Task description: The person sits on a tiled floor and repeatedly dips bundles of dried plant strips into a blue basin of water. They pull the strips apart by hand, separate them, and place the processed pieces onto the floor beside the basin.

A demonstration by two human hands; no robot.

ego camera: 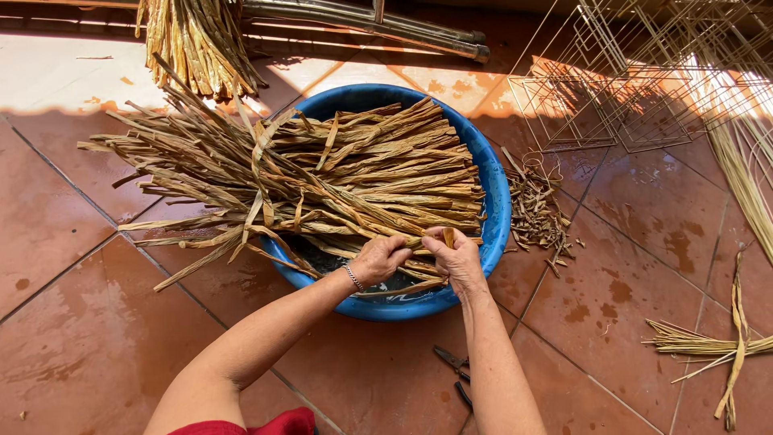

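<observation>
- A big bundle of dried plant strips [322, 173] lies across a round blue basin [493, 185] on the floor [72, 322]. The floor has red-brown tiles.
- The strips are long, flat and tan. Their loose ends stick out past the left side of the basin.
- The left hand [378, 259] is curled shut around one strip at the near edge of the bundle. It has a thin bracelet [353, 278] on the wrist.
- The right hand [456, 256] is just beside it. Its fingers are pinched shut on the same strip, and a short end pokes up between them.
- Both hands are over the near side of the basin.
- A pair of dark cutters [456, 372] lies on the floor near the right arm.
- A small pile of cut bits [535, 211] lies just right of the basin.
- Wire frames [620, 89] sit at the top right.
- Another bundle of strips [197, 40] is at the top left.
- A few loose stalks [708, 345] lie on the right.
</observation>
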